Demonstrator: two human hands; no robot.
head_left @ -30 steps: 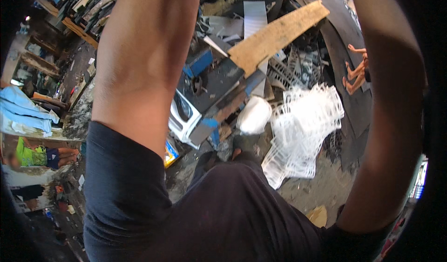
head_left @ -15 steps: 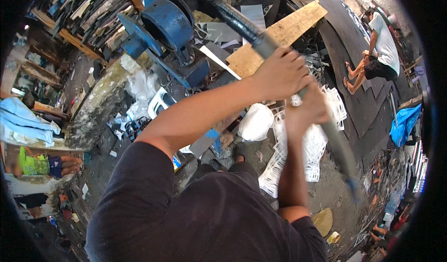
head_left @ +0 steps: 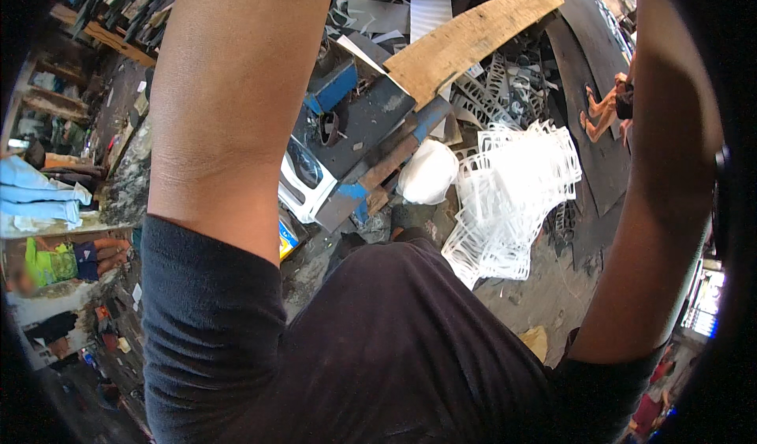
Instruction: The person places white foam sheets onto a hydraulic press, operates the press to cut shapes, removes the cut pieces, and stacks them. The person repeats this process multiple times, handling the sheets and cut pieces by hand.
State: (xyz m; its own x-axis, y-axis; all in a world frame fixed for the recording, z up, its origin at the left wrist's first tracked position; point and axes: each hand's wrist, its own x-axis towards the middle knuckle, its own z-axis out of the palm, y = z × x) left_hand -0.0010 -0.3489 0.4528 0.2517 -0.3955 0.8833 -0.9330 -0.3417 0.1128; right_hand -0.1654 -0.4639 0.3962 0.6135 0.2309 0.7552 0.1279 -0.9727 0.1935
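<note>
Both my arms reach up and apart, and both hands are beyond the top of the picture. My left forearm covers much of the upper left. On the right side, my right forearm is in shadow. Between them lies a dark metal machine bed with a blue metal block on it. A wooden plank slants behind the bed. Beside it sit a rounded white bundle and a heap of white cut-out sheets with open frame shapes.
White and black cut-out pieces lie left of the bed, and scraps pile behind the sheets. Large dark sheets cover the floor at right. A seated person's legs show there; another person is at far left.
Half a second ago both hands gripped a long dark bar in front of me. Now my arms are raised and spread, and bar and hands are out of sight. My left arm hides the blue wheel.
</note>
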